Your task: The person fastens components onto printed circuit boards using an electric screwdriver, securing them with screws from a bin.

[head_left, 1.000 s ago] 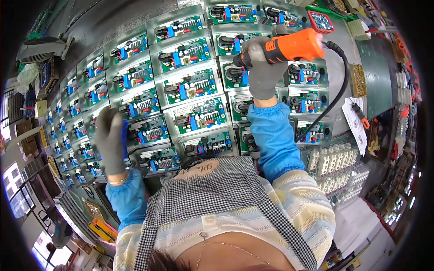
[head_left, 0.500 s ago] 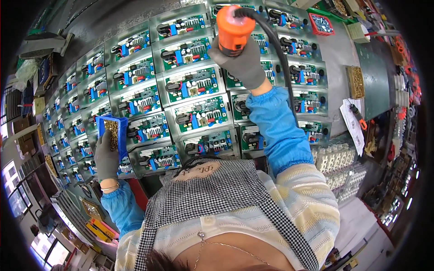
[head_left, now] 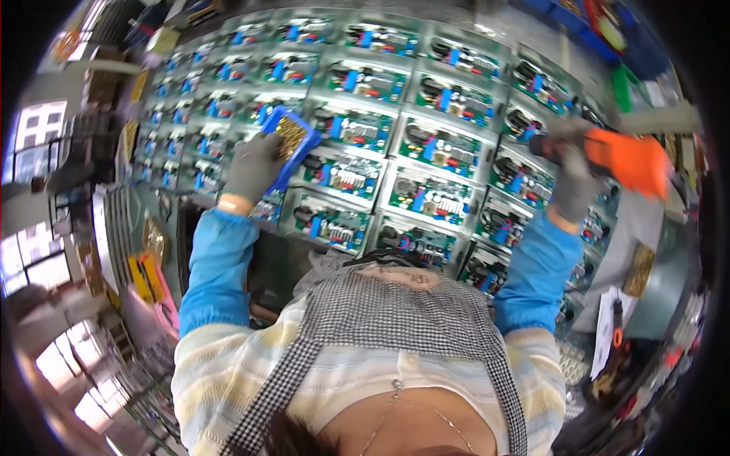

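Left hand: gripping a blue tray of brass-coloured parts, upper left of centre. Right hand: wrapped around a blurred orange power tool, at right. Circuit boards sit in closely spaced housings; grey table shows beyond, right.

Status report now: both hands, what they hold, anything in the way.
Left grip on blue tray of small brass pieces. Right grip on orange power tool, blurred. Tray and tool hide some circuit boards.
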`<state>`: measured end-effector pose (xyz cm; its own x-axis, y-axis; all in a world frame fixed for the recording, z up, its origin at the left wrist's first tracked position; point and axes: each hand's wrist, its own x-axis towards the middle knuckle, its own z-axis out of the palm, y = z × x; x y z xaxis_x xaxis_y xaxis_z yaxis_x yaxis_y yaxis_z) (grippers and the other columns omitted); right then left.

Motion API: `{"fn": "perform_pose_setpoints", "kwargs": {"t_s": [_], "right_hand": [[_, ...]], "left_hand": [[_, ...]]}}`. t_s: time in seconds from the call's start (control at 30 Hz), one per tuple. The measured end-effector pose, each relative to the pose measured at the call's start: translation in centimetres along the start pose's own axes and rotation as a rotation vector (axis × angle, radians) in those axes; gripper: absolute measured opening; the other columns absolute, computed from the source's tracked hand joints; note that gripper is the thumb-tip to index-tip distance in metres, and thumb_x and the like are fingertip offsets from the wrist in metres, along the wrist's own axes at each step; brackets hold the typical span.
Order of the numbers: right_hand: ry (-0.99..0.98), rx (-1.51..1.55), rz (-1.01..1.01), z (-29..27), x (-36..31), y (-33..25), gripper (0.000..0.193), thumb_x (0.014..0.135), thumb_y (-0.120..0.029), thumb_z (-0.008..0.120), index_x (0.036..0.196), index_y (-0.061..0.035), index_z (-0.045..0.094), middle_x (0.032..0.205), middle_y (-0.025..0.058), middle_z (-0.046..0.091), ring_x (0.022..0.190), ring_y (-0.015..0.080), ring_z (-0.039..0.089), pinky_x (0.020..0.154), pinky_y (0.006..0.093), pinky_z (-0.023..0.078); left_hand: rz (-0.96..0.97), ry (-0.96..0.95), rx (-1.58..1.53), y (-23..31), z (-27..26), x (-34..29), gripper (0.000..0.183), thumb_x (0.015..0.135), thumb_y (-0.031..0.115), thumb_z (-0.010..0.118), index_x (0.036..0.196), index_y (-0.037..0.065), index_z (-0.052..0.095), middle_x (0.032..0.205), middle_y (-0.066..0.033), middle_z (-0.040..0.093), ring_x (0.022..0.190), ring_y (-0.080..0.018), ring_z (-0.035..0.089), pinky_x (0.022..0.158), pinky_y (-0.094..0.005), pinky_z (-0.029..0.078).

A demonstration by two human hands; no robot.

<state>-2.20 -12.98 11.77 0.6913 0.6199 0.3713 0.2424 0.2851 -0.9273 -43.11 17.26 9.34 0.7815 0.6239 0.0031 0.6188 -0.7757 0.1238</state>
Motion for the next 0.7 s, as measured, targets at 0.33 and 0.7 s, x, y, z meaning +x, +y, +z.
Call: {"fn": "perform_pose_setpoints", "kwargs": {"t_s": [0.33, 0.7], "right_hand": [[0.258, 0.252, -0.273, -4.3, -4.8, -6.0, 0.088, 0.083, -0.043, 0.070, 0.149, -0.0025, 0.027, 0.099, 0.0082, 0.061, 0.084, 0.0226, 0.055, 0.090, 0.0489, 0.046], [0.221, 0.430, -0.336, -0.8, -6.3, -9.6, 0.093, 0.083, -0.044, 0.072, 0.152, -0.0049, 0.024, 0.087, 0.0005, 0.051, 0.077, 0.0177, 0.047, 0.086, 0.0445, 0.045]], "left_hand": [[-0.673, 0.049, -0.931, 0.1, -0.3, -2.5, 0.027, 0.092, 0.011, 0.067, 0.117, 0.002, 0.066, 0.095, -0.0065, 0.069, 0.080, -0.0118, 0.065, 0.067, -0.0254, 0.053], [-0.562, 0.040, -2.376, -3.0, 2.0, -4.3, 0.035, 0.099, 0.008, 0.055, 0.129, -0.009, 0.048, 0.113, -0.0122, 0.061, 0.102, -0.0140, 0.061, 0.084, -0.0213, 0.054]]}}
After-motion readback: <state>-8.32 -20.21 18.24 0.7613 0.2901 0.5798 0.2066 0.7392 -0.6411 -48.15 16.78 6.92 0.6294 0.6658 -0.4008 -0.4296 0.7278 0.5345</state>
